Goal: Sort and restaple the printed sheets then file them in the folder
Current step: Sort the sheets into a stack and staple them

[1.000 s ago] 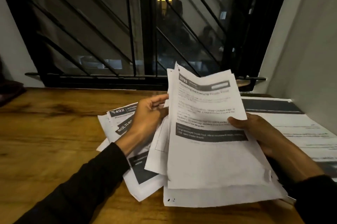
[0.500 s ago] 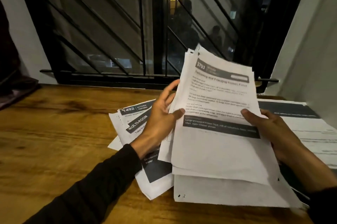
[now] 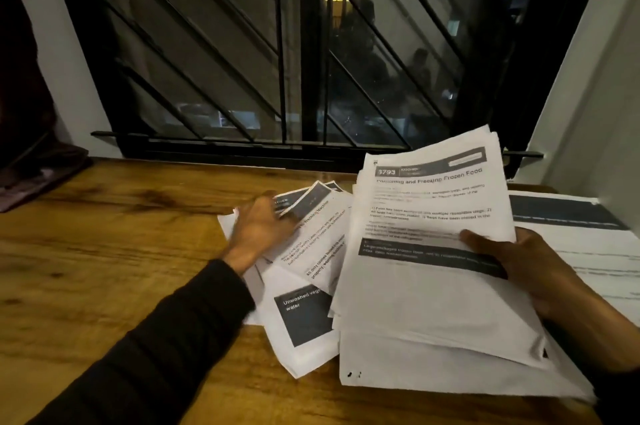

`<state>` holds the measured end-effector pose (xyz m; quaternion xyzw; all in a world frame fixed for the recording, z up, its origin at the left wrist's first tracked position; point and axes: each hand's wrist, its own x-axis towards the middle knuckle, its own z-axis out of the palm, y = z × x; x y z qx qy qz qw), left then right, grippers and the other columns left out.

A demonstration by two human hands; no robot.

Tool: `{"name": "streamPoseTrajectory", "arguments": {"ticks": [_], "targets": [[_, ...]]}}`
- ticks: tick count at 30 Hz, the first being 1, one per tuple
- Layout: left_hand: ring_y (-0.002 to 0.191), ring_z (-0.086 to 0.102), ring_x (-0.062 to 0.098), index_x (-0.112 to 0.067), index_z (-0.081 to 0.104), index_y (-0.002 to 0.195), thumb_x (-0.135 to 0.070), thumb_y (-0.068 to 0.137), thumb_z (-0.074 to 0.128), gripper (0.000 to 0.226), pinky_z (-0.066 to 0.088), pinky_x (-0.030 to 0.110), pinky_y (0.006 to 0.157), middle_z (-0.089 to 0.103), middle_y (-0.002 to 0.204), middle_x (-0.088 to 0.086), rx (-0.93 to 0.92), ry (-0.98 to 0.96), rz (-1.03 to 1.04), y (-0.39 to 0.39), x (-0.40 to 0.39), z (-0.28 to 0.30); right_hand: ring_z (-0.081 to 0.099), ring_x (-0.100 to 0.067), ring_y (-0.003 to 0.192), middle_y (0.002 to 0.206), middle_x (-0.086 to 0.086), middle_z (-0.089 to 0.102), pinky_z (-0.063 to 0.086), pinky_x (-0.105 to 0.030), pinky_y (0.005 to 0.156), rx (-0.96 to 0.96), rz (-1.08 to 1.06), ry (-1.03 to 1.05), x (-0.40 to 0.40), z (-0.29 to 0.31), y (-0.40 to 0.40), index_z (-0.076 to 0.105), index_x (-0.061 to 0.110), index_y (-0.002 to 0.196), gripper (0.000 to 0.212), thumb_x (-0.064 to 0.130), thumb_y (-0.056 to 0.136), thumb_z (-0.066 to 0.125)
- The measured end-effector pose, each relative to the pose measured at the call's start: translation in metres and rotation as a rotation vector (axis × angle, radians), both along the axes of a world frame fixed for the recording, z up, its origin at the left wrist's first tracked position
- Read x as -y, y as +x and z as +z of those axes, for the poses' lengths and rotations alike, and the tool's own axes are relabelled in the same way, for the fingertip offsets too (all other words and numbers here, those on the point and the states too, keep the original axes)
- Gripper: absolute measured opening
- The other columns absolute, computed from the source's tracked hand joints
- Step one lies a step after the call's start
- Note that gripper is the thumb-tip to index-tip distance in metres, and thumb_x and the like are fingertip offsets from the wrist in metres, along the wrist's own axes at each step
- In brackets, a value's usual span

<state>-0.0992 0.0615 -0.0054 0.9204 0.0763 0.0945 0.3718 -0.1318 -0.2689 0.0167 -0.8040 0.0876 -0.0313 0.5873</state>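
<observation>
Both hands work the paper: the right hand (image 3: 519, 262) grips the held stack (image 3: 426, 251), thumb across its top page, while the left hand (image 3: 258, 229) rests flat-fingered on the loose sheets (image 3: 311, 289) lying beside it. Sorting goes best by checking each header number before laying a page down. All lies on a wooden table (image 3: 104, 251) below a barred window (image 3: 277, 61); no folder or stapler shows

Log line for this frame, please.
left hand: on loose sheets | right hand: holds 3793 stack | stapling, filing: not done

body txt on top sheet (image 3: 429, 210) blurred | right hand (image 3: 533, 272) fingers under stack (hidden)
</observation>
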Motion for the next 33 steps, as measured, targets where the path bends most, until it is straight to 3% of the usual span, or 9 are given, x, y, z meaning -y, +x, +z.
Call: {"name": "streamPoseTrajectory", "arguments": {"ticks": [3, 7, 9, 11, 14, 18, 23, 28, 33], "targets": [[0.129, 0.041, 0.035, -0.020, 0.052, 0.120, -0.050, 0.087, 0.065, 0.046, 0.028, 0.046, 0.107, 0.058, 0.124, 0.006, -0.170, 0.246, 0.170, 0.009, -0.035, -0.015, 0.060, -0.020, 0.075, 0.083, 0.004, 0.064, 0.040, -0.027, 0.057, -0.052, 0.021, -0.072, -0.002, -0.003, 0.001, 0.063, 0.021, 0.103, 0.019, 0.031, 0.087, 0.068], [0.137, 0.036, 0.038, -0.019, 0.045, 0.131, -0.043, 0.082, 0.076, 0.063, 0.031, 0.049, 0.113, 0.052, 0.136, 0.012, -0.135, 0.105, 0.206, 0.013, -0.043, -0.017, 0.059, -0.021, 0.080, 0.094, -0.003, 0.064, 0.044, -0.036, 0.076, -0.097, 0.021, -0.126, -0.003, -0.007, 0.004, 0.061, 0.022, 0.108, 0.025, 0.033, 0.087, 0.068], [0.125, 0.052, 0.035, -0.019, 0.044, 0.136, -0.037, 0.074, 0.084, 0.076, 0.048, 0.050, 0.099, 0.059, 0.129, 0.011, -0.110, -0.070, 0.218, 0.018, -0.044, -0.020, 0.061, -0.025, 0.087, 0.102, -0.007, 0.066, 0.045, -0.040, 0.084, -0.099, 0.017, -0.135, -0.002, -0.009, 0.004, 0.063, 0.020, 0.112, 0.029, 0.032, 0.086, 0.069], [0.102, 0.067, 0.026, -0.015, 0.056, 0.121, -0.022, 0.076, 0.084, 0.054, 0.057, 0.037, 0.076, 0.068, 0.112, 0.007, -0.054, -0.237, 0.208, 0.020, -0.044, -0.022, 0.059, -0.028, 0.094, 0.105, -0.007, 0.066, 0.043, -0.040, 0.089, -0.094, 0.019, -0.132, -0.003, -0.010, 0.003, 0.062, 0.018, 0.116, 0.032, 0.030, 0.087, 0.069], [0.092, 0.067, 0.020, -0.010, 0.060, 0.105, -0.003, 0.082, 0.076, 0.028, 0.053, 0.029, 0.069, 0.070, 0.107, 0.006, 0.071, -0.464, 0.239, 0.021, -0.045, -0.021, 0.057, -0.026, 0.091, 0.104, -0.007, 0.063, 0.041, -0.040, 0.087, -0.089, 0.029, -0.132, -0.004, -0.009, 0.002, 0.061, 0.018, 0.117, 0.033, 0.030, 0.088, 0.067], [0.086, 0.069, 0.024, -0.019, 0.038, 0.132, 0.006, 0.082, 0.070, 0.065, 0.055, 0.040, 0.064, 0.069, 0.104, 0.008, 0.105, -0.893, 0.247, 0.018, -0.049, -0.017, 0.056, -0.030, 0.098, 0.107, -0.007, 0.062, 0.041, -0.045, 0.093, -0.098, 0.021, -0.135, -0.005, -0.009, 0.002, 0.059, 0.018, 0.118, 0.034, 0.030, 0.087, 0.067], [0.072, 0.070, 0.019, -0.020, 0.019, 0.150, 0.011, 0.083, 0.067, 0.089, 0.054, 0.034, 0.052, 0.070, 0.100, 0.009, 0.153, -1.022, 0.259, 0.011, -0.038, -0.013, 0.055, -0.029, 0.096, 0.106, -0.006, 0.061, 0.041, -0.044, 0.092, -0.095, 0.023, -0.130, -0.006, -0.008, 0.001, 0.059, 0.019, 0.115, 0.029, 0.028, 0.088, 0.066], [0.081, 0.073, 0.025, -0.012, 0.065, 0.105, -0.003, 0.095, 0.061, 0.014, 0.061, 0.041, 0.071, 0.074, 0.105, 0.016, 0.079, -0.975, 0.129, 0.004, -0.028, -0.015, 0.056, -0.021, 0.086, 0.101, -0.004, 0.062, 0.039, -0.040, 0.088, -0.083, 0.031, -0.121, -0.005, -0.008, 0.000, 0.059, 0.019, 0.114, 0.028, 0.027, 0.088, 0.066], [0.086, 0.071, 0.022, -0.014, 0.066, 0.098, -0.010, 0.098, 0.057, 0.010, 0.059, 0.041, 0.074, 0.073, 0.104, 0.007, 0.338, -0.845, 0.183, 0.009, -0.047, -0.003, 0.060, -0.027, 0.094, 0.105, -0.005, 0.067, 0.043, -0.039, 0.087, -0.089, 0.011, -0.124, -0.002, -0.010, 0.002, 0.063, 0.015, 0.117, 0.035, 0.030, 0.086, 0.069]]}}
